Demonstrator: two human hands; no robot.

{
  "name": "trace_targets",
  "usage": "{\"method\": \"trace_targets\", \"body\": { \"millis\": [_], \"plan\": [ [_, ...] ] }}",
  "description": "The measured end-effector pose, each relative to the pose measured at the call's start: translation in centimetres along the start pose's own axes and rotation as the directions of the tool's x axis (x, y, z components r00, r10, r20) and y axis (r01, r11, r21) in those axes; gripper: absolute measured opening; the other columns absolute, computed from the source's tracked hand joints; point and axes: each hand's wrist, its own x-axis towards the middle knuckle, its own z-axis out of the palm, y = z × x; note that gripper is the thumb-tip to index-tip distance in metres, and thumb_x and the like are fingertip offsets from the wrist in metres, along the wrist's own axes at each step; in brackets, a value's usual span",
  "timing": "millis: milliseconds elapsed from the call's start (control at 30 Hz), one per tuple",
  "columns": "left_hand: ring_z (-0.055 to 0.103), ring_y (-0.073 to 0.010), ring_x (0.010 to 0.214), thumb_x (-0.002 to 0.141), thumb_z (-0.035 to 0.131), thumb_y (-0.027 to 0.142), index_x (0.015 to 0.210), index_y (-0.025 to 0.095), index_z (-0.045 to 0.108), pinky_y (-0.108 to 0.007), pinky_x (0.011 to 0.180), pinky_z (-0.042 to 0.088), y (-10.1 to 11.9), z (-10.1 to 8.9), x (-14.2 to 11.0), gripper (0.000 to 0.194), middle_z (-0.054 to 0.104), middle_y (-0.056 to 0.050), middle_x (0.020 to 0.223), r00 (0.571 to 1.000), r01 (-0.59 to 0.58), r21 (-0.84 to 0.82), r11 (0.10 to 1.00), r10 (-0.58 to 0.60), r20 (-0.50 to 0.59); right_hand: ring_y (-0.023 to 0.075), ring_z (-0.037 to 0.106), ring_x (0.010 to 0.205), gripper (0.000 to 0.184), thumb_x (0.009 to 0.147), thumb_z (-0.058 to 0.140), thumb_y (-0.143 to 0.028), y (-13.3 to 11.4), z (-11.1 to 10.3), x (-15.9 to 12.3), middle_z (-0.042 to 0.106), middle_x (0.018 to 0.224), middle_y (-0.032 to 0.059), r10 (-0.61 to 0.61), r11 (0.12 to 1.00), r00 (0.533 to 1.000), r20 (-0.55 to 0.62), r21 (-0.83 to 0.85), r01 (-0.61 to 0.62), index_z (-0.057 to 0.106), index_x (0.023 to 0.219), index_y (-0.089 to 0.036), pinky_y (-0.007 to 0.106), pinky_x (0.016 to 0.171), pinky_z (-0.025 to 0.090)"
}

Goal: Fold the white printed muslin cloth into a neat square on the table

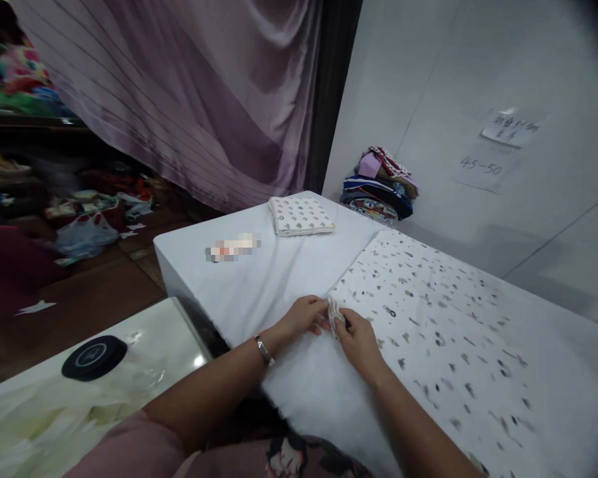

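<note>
A white cloth [443,312] with small dark prints lies spread flat over the right part of the white table [259,279]. My left hand [303,317] and my right hand [359,340] meet at the cloth's near left corner. Both pinch that corner between thumb and fingers and lift its edge slightly. A bracelet sits on my left wrist. A folded white cloth [301,216] with small printed shapes rests at the table's far end.
A stack of folded coloured clothes [381,186] stands against the white wall at the back. A blurred small object [233,246] lies on the table. A black round pad [94,357] sits on a pale surface at the left. A mauve curtain hangs behind.
</note>
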Motion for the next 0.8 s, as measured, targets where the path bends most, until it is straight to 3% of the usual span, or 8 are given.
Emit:
{"method": "trace_targets", "body": {
  "millis": [200,400,600,700,800],
  "plan": [
    [0.063,-0.0142,0.054,0.073,0.058,0.042,0.077,0.015,0.052,-0.019,0.038,0.042,-0.8,0.0,0.5,0.027,0.066,-0.006,0.080,0.999,-0.035,0.048,0.998,0.036,-0.019,0.0133,0.048,0.057,0.022,0.082,0.043,-0.028,0.3,0.2,-0.1,0.058,0.066,0.0000,0.040,0.998,0.999,-0.006,0.053,-0.039,0.062,0.081,-0.018,0.023,0.053,0.035],
    [0.063,-0.0137,0.056,0.077,0.050,0.034,0.076,0.015,0.054,-0.018,0.039,0.041,-1.0,-0.1,0.3,0.020,0.064,-0.005,0.071,0.998,-0.065,0.096,0.993,0.066,-0.010,0.0122,0.045,0.053,0.024,0.081,0.046,-0.031,0.5,0.1,-0.1,0.055,0.059,-0.0024,0.097,0.982,0.995,-0.014,0.161,-0.094,0.065,0.085,-0.017,0.022,0.051,0.034],
    [0.057,-0.0128,0.050,0.078,0.046,0.032,0.071,0.017,0.051,-0.019,0.040,0.040,-1.2,-0.8,-1.0,0.018,0.059,0.000,0.055,0.982,-0.157,0.325,0.933,0.182,-0.047,0.0119,0.044,0.053,0.025,0.082,0.046,-0.034,0.4,-0.1,-0.4,0.055,0.062,-0.0018,0.105,0.967,0.993,-0.056,0.239,-0.088,0.064,0.086,-0.016,0.022,0.050,0.035],
    [0.051,-0.0101,0.044,0.077,0.045,0.031,0.065,0.018,0.050,-0.018,0.040,0.036,-1.4,-1.2,-1.5,0.019,0.059,0.001,0.053,0.962,-0.201,0.484,0.852,0.265,-0.067,0.0121,0.045,0.054,0.025,0.083,0.044,-0.033,0.2,-0.3,-0.7,0.055,0.063,-0.0014,0.078,0.976,0.991,-0.106,0.210,-0.055,0.063,0.087,-0.017,0.023,0.051,0.036],
    [0.050,-0.0098,0.043,0.078,0.044,0.031,0.065,0.018,0.050,-0.019,0.040,0.036,-1.5,-1.1,-1.6,0.020,0.059,0.001,0.054,0.969,-0.190,0.478,0.858,0.242,-0.049,0.0132,0.047,0.056,0.023,0.083,0.044,-0.030,-0.1,-0.2,-1.0,0.056,0.065,-0.0002,0.019,0.995,0.993,-0.114,0.097,-0.007,0.062,0.087,-0.018,0.024,0.053,0.037]
  ]
}}
